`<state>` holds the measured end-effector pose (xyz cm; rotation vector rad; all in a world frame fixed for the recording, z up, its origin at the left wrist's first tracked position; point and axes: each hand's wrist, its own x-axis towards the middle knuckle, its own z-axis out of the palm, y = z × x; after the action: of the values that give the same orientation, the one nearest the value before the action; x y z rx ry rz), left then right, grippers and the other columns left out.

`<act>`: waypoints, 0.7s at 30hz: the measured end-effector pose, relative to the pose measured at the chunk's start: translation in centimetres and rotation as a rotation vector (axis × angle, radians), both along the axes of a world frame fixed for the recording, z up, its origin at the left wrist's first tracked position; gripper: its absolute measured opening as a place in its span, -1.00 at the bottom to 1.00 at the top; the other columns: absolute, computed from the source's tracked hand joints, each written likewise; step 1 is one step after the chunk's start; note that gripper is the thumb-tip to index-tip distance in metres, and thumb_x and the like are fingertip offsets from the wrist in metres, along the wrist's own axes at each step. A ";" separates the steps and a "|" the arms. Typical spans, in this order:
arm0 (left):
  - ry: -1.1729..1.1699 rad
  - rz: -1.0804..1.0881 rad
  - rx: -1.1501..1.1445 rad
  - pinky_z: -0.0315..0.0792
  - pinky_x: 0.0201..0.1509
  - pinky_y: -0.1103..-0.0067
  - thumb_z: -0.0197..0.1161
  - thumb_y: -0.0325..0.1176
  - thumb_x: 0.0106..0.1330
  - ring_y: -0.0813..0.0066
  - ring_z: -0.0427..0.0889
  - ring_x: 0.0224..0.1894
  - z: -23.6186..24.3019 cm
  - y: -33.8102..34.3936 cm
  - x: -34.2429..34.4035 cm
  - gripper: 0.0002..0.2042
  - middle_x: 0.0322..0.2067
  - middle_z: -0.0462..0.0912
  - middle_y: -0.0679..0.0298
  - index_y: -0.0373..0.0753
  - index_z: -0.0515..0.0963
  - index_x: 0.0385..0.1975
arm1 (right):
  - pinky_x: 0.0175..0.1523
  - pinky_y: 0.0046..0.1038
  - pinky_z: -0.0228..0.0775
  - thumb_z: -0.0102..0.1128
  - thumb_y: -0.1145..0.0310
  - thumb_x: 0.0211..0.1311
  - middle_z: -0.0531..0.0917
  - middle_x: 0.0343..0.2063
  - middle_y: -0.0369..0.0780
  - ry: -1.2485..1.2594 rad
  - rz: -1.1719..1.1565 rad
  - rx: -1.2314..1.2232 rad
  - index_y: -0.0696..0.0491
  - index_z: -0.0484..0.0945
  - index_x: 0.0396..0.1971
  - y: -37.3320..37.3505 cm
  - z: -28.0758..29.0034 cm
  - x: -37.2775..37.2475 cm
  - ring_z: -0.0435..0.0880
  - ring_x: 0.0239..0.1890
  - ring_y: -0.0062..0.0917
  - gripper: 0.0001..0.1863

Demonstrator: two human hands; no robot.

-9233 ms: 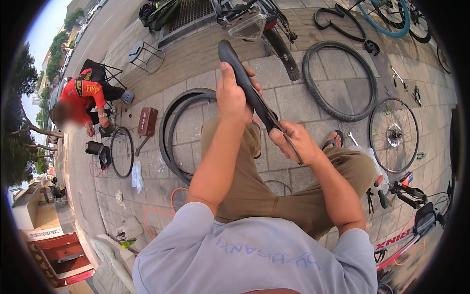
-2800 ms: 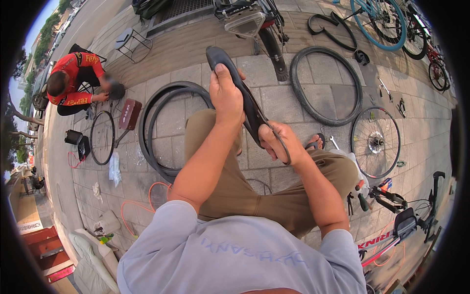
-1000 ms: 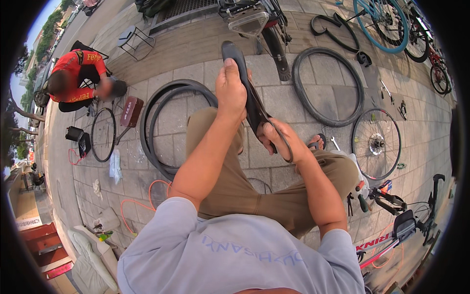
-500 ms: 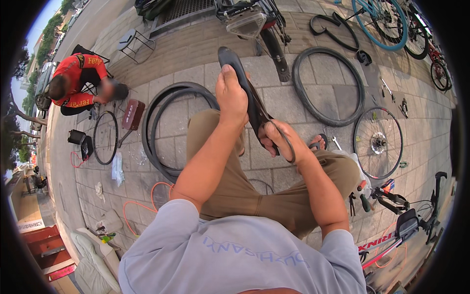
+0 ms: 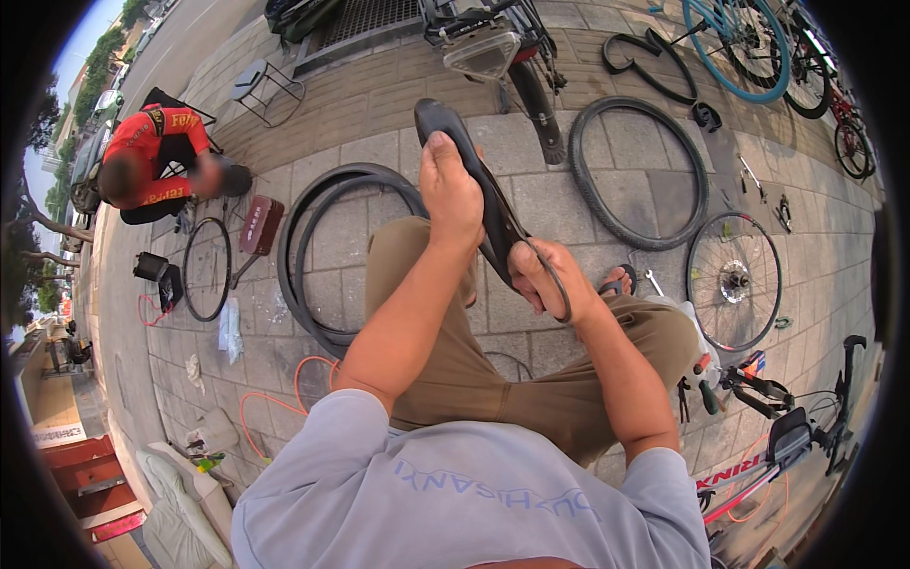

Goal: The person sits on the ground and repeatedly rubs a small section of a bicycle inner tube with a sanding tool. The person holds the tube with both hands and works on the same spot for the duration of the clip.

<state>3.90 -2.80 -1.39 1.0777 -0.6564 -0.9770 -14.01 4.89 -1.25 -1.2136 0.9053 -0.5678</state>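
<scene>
My left hand [image 5: 450,190] grips a long, black, curved piece [image 5: 489,203] near its rounded upper end, with my thumb along its face. My right hand [image 5: 548,277] is closed on its lower end, where a thin dark strip loops down past my thumb. I cannot make out exactly what the piece is. It is held slanting above my lap, between my knees. Two black tires [image 5: 305,211] lie overlapping at the left of my legs, and a knobby tire [image 5: 587,147] lies ahead to the right.
A co-worker in red [image 5: 152,152] bends beside a rim [image 5: 190,266] and maroon case [image 5: 260,226]. A spoked wheel [image 5: 735,280], wrench [image 5: 653,281] and bicycle frame [image 5: 739,469] are at my right, an orange hose [image 5: 273,398] at left, parked bicycles [image 5: 749,47] beyond.
Both my hands stay on the black piece, which has tilted slightly and come a little lower in the last second. The co-worker has bent further forward since the oldest frame.
</scene>
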 end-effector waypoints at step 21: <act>-0.157 0.002 0.019 0.34 -0.09 0.58 -0.12 0.01 0.75 0.65 0.34 -0.23 -0.7 0.9 -1.6 -0.58 -0.29 0.43 0.43 -0.27 0.47 -0.10 | -0.51 -0.55 0.25 0.00 -0.36 0.54 0.39 -0.56 -0.40 -0.138 0.001 0.072 0.06 0.43 -0.33 -0.4 0.0 -0.4 0.35 -0.59 -0.70 -0.33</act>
<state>2.29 -1.90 -2.12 1.1802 -0.7747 -0.9049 -14.39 4.47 -1.20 -1.0966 0.8014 -0.6054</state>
